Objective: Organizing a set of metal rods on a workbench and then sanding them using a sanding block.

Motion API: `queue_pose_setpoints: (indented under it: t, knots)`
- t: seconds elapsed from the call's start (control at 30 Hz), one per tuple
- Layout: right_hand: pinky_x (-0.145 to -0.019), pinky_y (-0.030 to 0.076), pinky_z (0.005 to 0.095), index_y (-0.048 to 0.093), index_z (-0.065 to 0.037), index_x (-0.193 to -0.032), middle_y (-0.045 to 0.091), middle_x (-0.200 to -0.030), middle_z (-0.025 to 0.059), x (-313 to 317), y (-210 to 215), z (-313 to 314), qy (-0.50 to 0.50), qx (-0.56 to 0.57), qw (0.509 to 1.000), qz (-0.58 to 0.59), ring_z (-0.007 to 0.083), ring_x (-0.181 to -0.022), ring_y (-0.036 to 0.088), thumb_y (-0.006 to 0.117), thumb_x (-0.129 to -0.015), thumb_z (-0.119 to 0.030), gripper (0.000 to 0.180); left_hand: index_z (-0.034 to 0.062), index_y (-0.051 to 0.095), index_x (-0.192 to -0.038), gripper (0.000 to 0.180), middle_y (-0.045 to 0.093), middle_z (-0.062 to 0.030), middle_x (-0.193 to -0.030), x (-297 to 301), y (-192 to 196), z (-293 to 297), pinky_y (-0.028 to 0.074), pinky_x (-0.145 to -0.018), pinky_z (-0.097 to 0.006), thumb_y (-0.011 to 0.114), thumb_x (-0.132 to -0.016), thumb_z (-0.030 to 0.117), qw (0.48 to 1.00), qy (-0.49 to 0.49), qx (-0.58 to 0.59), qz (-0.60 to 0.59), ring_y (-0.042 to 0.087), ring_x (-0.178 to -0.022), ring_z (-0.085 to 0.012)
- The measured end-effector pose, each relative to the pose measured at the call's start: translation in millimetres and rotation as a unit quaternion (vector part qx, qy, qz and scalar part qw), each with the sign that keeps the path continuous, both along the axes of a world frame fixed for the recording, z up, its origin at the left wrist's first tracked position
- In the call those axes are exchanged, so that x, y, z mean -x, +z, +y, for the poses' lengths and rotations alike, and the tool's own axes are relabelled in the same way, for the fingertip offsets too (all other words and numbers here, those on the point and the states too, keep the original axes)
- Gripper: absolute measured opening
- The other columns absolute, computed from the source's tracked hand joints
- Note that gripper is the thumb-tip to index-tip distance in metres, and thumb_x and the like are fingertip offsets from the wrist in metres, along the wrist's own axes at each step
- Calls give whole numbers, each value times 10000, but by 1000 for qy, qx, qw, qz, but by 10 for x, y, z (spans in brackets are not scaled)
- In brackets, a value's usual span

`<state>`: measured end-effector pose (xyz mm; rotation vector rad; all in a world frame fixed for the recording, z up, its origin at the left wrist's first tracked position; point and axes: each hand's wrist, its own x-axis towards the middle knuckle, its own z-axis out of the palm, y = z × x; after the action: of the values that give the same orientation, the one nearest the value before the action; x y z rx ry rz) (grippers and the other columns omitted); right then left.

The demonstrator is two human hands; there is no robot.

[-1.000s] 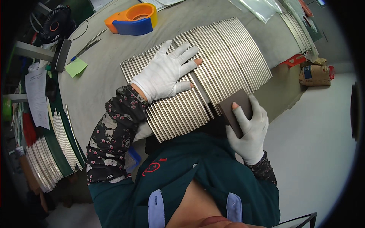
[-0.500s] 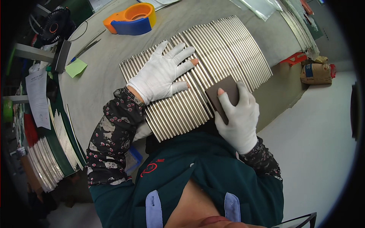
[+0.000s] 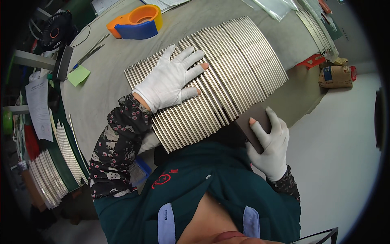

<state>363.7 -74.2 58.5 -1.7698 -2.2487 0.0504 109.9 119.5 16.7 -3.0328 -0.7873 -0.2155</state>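
A row of slim, shiny metal rods [image 3: 243, 57] lies side by side on the table, slightly fanned, with narrow gaps in the row. My left hand [image 3: 168, 79], in a white glove with some fingertips bare, rests flat across the left part of the rods, fingers spread. At the row's near right edge, my right hand [image 3: 274, 144], gloved the same way, grips a flat dark brown rectangular block [image 3: 256, 116]. The block is just off the rod ends, and part of it is hidden under my fingers.
An orange, yellow and blue tape dispenser [image 3: 138, 24] stands at the far side. Tweezers [image 3: 91, 51] and a green sticky note [image 3: 79, 75] lie at the left. More metal strips [image 3: 50, 179] are stacked lower left. Beyond the table's right edge sits a brown bag [image 3: 335, 77].
My right hand has drawn the brown block toward me and to the right, off the rods. My left hand keeps its place on them. The whole view has shifted slightly.
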Motion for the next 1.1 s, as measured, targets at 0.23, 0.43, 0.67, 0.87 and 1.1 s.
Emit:
queue_pose_setpoints:
  t: [0.23,0.43,0.67,0.87,1.1]
  knots:
    - [-836,410,415,594,-180,-1193,439,-1306,236,111,-55,147,-51,-41,998,-11,350,-1080,493,755,-603,-149,612,154,359,-1436,694,304,-173,-1501,-150,-24,-1,198,-1119,-572,330,-926,623,1000,-6,-4,0,299,-1377,-367]
    - [-699,476,404,609,-159,-1167,460,-1243,249,333,-73,582,-37,-74,996,-40,370,-1000,547,726,-682,-179,499,162,348,-1446,702,319,-176,-1495,-144,19,-1,194,-1117,-581,349,-919,626,1000,-10,5,1,314,-1370,-369]
    - [-742,464,423,595,-157,-1184,438,-1274,256,203,-88,333,-24,-59,997,-42,367,-1042,522,725,-673,-181,528,176,330,-1457,708,317,-161,-1501,-147,1,-10,199,-1113,-589,328,-920,638,1000,-1,7,7,310,-1373,-372]
    - [-761,452,434,601,-155,-1169,439,-1282,248,163,-59,288,-18,-36,998,-43,371,-1054,520,731,-660,-180,526,172,341,-1451,703,322,-159,-1499,-123,-15,7,202,-1111,-585,314,-924,637,1000,-4,0,2,311,-1372,-369]
    - [-816,413,418,589,-181,-1188,434,-1317,245,-30,1,111,-58,-54,997,-24,349,-1069,507,763,-592,-154,622,180,328,-1457,710,312,-160,-1503,-131,-23,17,203,-1111,-581,277,-929,652,1000,-4,0,7,320,-1368,-364]
